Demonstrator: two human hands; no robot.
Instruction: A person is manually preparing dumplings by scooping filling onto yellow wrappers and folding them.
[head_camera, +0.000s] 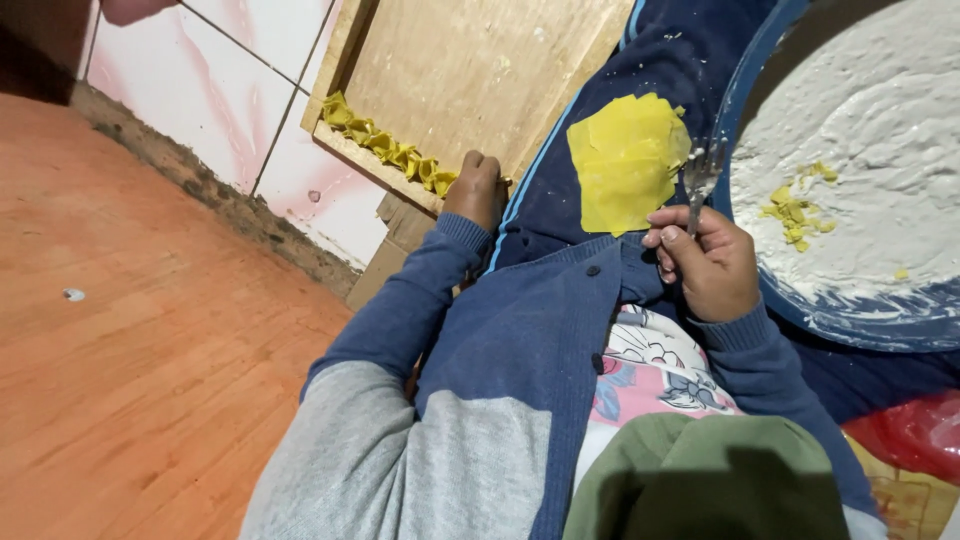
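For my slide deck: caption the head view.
Left hand places folded dumplings on board; right hand holds fork.

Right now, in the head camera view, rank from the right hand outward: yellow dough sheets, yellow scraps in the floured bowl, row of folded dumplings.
From the right hand:
1. Yellow dough sheets, just above, on the lap.
2. Yellow scraps, right, in the bowl.
3. Row of folded dumplings, far left, on the board's edge.

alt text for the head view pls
Right hand holds a fork beside yellow wrappers stacked on the person's lap. Left hand sets a folded dumpling on a wooden board beside a row of dumplings.
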